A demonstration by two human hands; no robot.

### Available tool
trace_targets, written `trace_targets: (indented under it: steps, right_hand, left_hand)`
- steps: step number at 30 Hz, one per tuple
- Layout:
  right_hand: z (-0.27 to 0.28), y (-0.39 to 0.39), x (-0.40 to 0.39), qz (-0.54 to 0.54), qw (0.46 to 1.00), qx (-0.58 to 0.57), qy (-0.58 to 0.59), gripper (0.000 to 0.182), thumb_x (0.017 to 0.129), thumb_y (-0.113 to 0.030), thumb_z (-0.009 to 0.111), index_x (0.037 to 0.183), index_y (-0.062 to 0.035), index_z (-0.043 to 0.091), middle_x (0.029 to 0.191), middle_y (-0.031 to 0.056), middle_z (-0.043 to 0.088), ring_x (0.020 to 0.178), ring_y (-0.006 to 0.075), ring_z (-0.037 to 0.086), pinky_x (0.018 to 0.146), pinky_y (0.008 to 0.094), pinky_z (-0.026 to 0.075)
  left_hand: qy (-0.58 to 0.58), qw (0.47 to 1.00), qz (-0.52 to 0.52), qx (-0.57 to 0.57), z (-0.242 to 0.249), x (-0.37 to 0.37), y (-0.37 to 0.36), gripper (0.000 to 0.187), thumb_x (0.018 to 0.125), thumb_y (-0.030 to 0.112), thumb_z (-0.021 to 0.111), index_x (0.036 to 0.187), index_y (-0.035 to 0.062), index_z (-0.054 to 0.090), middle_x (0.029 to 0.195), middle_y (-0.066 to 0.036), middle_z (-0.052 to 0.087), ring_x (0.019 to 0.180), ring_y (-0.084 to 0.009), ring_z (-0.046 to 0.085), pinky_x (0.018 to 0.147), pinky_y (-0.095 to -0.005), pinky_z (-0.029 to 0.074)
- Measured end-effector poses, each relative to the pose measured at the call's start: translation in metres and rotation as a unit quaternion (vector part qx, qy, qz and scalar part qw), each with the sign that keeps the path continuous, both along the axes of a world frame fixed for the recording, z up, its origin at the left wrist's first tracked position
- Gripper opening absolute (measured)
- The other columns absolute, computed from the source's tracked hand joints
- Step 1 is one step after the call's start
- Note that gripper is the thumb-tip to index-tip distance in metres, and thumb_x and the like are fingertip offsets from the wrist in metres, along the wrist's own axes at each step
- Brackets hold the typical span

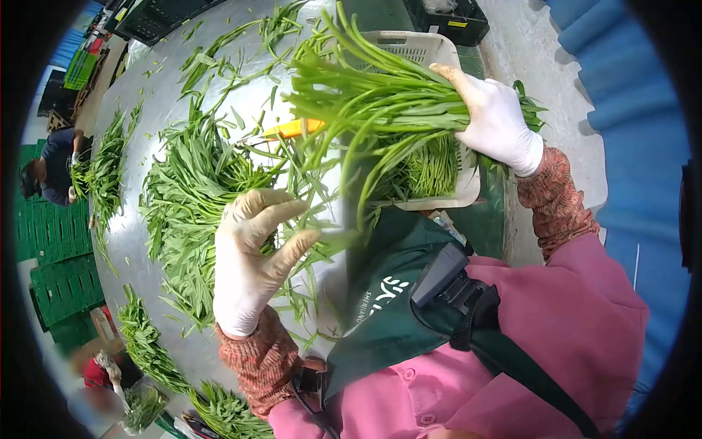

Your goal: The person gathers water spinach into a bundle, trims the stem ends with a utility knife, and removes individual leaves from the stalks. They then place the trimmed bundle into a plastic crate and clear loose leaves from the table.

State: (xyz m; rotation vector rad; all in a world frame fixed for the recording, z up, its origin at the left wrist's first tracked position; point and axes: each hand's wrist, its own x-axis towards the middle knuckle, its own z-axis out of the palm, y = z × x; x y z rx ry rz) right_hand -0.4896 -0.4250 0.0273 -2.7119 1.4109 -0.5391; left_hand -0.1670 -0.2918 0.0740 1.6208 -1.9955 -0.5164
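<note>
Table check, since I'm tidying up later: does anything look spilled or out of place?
Yes. Loose leaves lie strewn across the metal table rather than in the crate. An orange-handled knife lies half-buried among them, easy to miss.

1. This is a vegetable sorting and packing place, more a produce workshop than a home kitchen.
2. A large round steel table (157, 95) fills the view from about 9 to 12 o'clock, strewn with loose green stalks (191, 190).
3. Stacks of green plastic crates (62, 282) stand at 8 to 9 o'clock.
4. A white perforated basket (428, 51) sits near 1 o'clock.
5. Another worker (55, 164) stands at 9 o'clock handling greens.
6. A bare concrete floor (541, 66) shows at 2 o'clock.
</note>
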Motion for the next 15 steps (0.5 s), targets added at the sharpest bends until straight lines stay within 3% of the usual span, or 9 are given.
trace_targets:
  steps: [1,3,5,7,9,11,12,15]
  right_hand:
    - [-0.001,0.000,0.003,0.009,1.000,-0.006,0.000,0.069,0.066,-0.012,0.074,0.132,-0.0115,0.052,0.100,0.0143,0.069,0.084,0.0343,0.068,0.071,0.0423,0.055]
    - [-0.005,-0.001,0.007,0.040,0.999,-0.013,-0.021,0.069,0.067,-0.010,0.073,0.133,-0.0114,0.052,0.099,0.0132,0.069,0.083,0.0338,0.067,0.073,0.0418,0.054]
    - [-0.002,0.003,0.014,0.052,0.998,-0.011,-0.026,0.069,0.066,-0.009,0.072,0.132,-0.0111,0.053,0.099,0.0128,0.069,0.082,0.0338,0.067,0.074,0.0415,0.054]
    - [-0.007,0.004,0.020,0.062,0.998,-0.013,-0.026,0.071,0.064,-0.008,0.072,0.132,-0.0109,0.053,0.100,0.0115,0.068,0.079,0.0338,0.065,0.073,0.0412,0.052]
    - [-0.008,0.006,0.025,0.072,0.997,-0.017,-0.014,0.073,0.062,-0.007,0.072,0.133,-0.0112,0.054,0.099,0.0107,0.068,0.079,0.0334,0.064,0.072,0.0409,0.051]
    - [-0.009,0.009,0.031,0.090,0.995,-0.030,-0.042,0.075,0.061,-0.005,0.070,0.134,-0.0118,0.054,0.098,0.0093,0.067,0.078,0.0315,0.063,0.071,0.0389,0.050]
    - [-0.010,0.011,0.034,0.096,0.993,-0.036,-0.056,0.075,0.061,-0.004,0.070,0.134,-0.0118,0.054,0.098,0.0091,0.067,0.077,0.0311,0.062,0.071,0.0384,0.049]
    - [-0.010,0.010,0.035,0.096,0.993,-0.042,-0.059,0.075,0.061,-0.006,0.072,0.134,-0.0119,0.055,0.102,0.0083,0.067,0.076,0.0299,0.061,0.070,0.0376,0.049]
  left_hand:
    - [0.036,0.999,0.000,-0.017,0.002,-0.003,0.000,0.019,0.076,0.008,0.079,0.095,0.0060,0.074,0.090,-0.007,0.068,0.090,-0.0245,0.062,0.082,-0.0347,0.048]
    - [0.101,0.984,0.104,-0.100,-0.005,-0.005,-0.001,0.020,0.078,-0.003,0.075,0.096,0.0060,0.074,0.091,-0.008,0.069,0.082,-0.0242,0.063,0.078,-0.0333,0.049]
    - [0.000,0.972,0.104,-0.212,-0.001,-0.009,-0.006,0.027,0.076,-0.007,0.072,0.100,0.0063,0.073,0.090,-0.008,0.068,0.076,-0.0248,0.063,0.075,-0.0343,0.050]
    - [-0.125,0.959,0.043,-0.252,0.006,-0.022,-0.009,0.034,0.072,-0.007,0.070,0.103,0.0071,0.071,0.093,-0.007,0.069,0.079,-0.0251,0.062,0.075,-0.0359,0.050]
    - [-0.215,0.933,0.001,-0.287,0.000,-0.034,-0.012,0.028,0.076,0.004,0.065,0.104,0.0063,0.069,0.098,-0.008,0.068,0.088,-0.0260,0.061,0.079,-0.0371,0.050]
    - [-0.279,0.936,0.065,-0.204,-0.005,-0.043,-0.014,0.020,0.081,0.006,0.062,0.099,0.0050,0.068,0.097,-0.009,0.067,0.088,-0.0269,0.063,0.075,-0.0368,0.051]
    - [-0.302,0.935,0.101,-0.155,-0.011,-0.040,-0.016,0.009,0.086,0.008,0.060,0.091,0.0045,0.066,0.085,-0.010,0.067,0.078,-0.0267,0.065,0.063,-0.0367,0.051]
    - [-0.290,0.946,0.104,-0.096,-0.022,-0.033,-0.017,0.010,0.089,0.013,0.060,0.085,0.0054,0.065,0.067,-0.010,0.062,0.060,-0.0264,0.063,0.051,-0.0375,0.048]
